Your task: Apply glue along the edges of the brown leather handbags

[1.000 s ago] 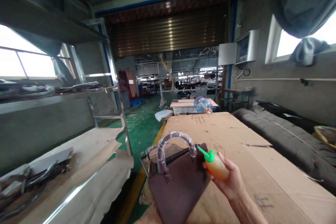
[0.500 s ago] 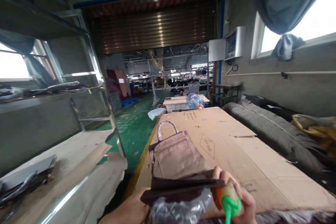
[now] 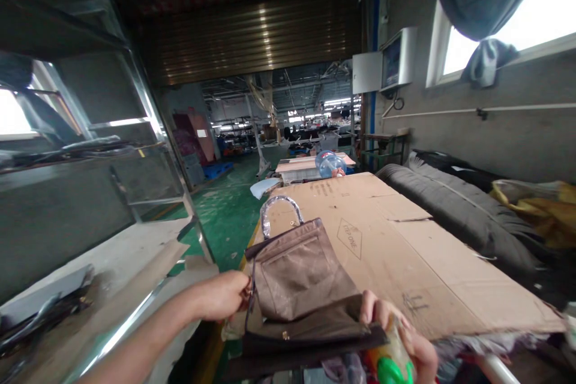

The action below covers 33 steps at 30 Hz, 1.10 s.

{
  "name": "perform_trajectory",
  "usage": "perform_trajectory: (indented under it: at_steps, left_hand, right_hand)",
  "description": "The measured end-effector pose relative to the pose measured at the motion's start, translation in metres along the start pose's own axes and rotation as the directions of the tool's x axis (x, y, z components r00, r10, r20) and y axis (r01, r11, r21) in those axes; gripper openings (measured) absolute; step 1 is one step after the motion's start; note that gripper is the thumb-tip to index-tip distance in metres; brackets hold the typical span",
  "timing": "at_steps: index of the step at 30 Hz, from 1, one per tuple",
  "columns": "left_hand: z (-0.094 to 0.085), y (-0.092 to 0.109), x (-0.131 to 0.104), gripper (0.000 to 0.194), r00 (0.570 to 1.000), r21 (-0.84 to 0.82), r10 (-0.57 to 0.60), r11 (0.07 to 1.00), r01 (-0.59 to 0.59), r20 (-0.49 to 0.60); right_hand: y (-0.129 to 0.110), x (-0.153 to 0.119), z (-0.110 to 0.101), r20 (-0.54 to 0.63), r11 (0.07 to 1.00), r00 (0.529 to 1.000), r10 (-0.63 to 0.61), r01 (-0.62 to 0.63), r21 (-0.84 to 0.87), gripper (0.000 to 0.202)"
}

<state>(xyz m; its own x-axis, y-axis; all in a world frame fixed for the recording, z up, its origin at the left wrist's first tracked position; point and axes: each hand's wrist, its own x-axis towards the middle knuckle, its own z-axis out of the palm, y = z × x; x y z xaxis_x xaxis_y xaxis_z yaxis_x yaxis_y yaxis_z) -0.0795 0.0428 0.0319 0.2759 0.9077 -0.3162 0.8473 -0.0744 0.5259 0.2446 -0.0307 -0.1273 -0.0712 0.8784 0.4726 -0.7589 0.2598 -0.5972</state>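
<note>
A brown handbag (image 3: 299, 276) lies on the cardboard sheet, its lining-like fabric facing up. Its far handle (image 3: 281, 207) is wrapped in clear plastic and stands upright. My left hand (image 3: 231, 294) is closed at the bag's left side edge, with its fingertips partly hidden. In my right hand (image 3: 400, 330) is a small bottle (image 3: 382, 354) with a bright green top, held at the bag's near right corner. The fingers of that hand also touch the dark edge flap (image 3: 310, 342). The bottle's lower part is cut off by the frame.
Cardboard (image 3: 387, 264) covers the table. A large blue water bottle (image 3: 330, 163) lies beyond it. Dark fabric rolls (image 3: 463, 216) line the right wall. At left stands a metal rack (image 3: 157, 132) with paper-covered shelves. Green floor (image 3: 220, 192) runs between rack and table.
My left hand has moved up and away from the near edge to the bag's left side. The plastic-wrapped near part has dropped mostly out of view. My right hand still holds the bottle.
</note>
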Motion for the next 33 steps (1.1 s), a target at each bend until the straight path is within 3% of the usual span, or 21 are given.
perform_trajectory:
  at_steps: [1, 3, 4, 6, 9, 11, 13, 15, 18, 22, 27, 30, 33]
  left_hand:
    - [-0.017, 0.002, -0.005, 0.009, 0.998, 0.151, -0.064, 0.986, 0.064, -0.002]
    - [-0.042, 0.017, -0.013, 0.017, 0.986, 0.435, 0.03, 0.899, 0.046, -0.167]
    - [-0.048, 0.027, -0.015, 0.021, 0.97, 0.475, 0.083, 0.88, 0.036, -0.227]
    - [-0.043, 0.052, -0.014, 0.025, 0.971, 0.345, 0.104, 0.938, -0.023, -0.216]
    - [-0.003, 0.078, -0.001, 0.029, 0.973, 0.228, 0.229, 0.949, -0.219, -0.018]
    - [0.031, 0.08, 0.013, 0.052, 0.948, 0.273, 0.278, 0.91, -0.312, 0.157]
    - [0.062, 0.071, 0.028, 0.068, 0.955, 0.391, 0.185, 0.881, -0.265, 0.231]
    - [0.087, 0.058, 0.039, 0.082, 0.972, 0.485, 0.05, 0.86, -0.16, 0.231]
    - [0.112, 0.04, 0.049, 0.096, 0.965, 0.516, -0.059, 0.853, -0.084, 0.255]
    - [0.119, 0.026, 0.055, 0.086, 0.968, 0.48, -0.042, 0.873, -0.086, 0.249]
    - [0.109, 0.016, 0.064, 0.053, 0.976, 0.386, 0.032, 0.915, -0.116, 0.217]
    - [0.112, 0.007, 0.067, 0.028, 0.978, 0.317, 0.002, 0.946, -0.069, 0.208]
    - [0.12, -0.004, 0.066, 0.02, 0.978, 0.25, -0.019, 0.968, -0.034, 0.207]
  right_hand:
    - [0.001, -0.001, 0.001, -0.018, 1.0, 1.0, -0.009, 0.009, 0.007, 0.034]
    - [0.002, -0.001, 0.003, -0.038, 0.999, 0.999, -0.004, 0.005, 0.043, 0.033]
    - [0.002, -0.001, 0.003, -0.033, 0.999, 0.999, 0.002, -0.001, 0.054, 0.032]
    - [0.003, -0.001, 0.004, 0.007, 0.998, 1.0, 0.019, -0.019, 0.057, 0.031]
    - [0.005, -0.003, 0.004, 0.093, 0.997, 0.994, 0.055, -0.061, 0.056, 0.03]
    - [0.007, -0.006, 0.004, 0.097, 0.996, 0.993, 0.061, -0.066, 0.054, 0.03]
    - [0.009, -0.01, 0.005, 0.073, 0.998, 0.996, 0.057, -0.059, 0.036, 0.031]
    - [0.011, -0.013, 0.008, 0.039, 0.997, 0.997, 0.065, -0.066, 0.033, 0.033]
    - [0.015, -0.016, 0.014, -0.031, 0.991, 0.994, 0.101, -0.098, 0.094, 0.033]
    - [0.018, -0.015, 0.019, -0.078, 0.987, 0.991, 0.108, -0.098, 0.131, 0.032]
    - [0.017, -0.016, 0.021, -0.072, 0.974, 0.984, 0.162, -0.147, 0.172, 0.033]
    - [0.017, -0.017, 0.021, -0.083, 0.976, 0.983, 0.162, -0.147, 0.162, 0.034]
    - [0.018, -0.018, 0.022, -0.094, 0.982, 0.985, 0.147, -0.134, 0.134, 0.036]
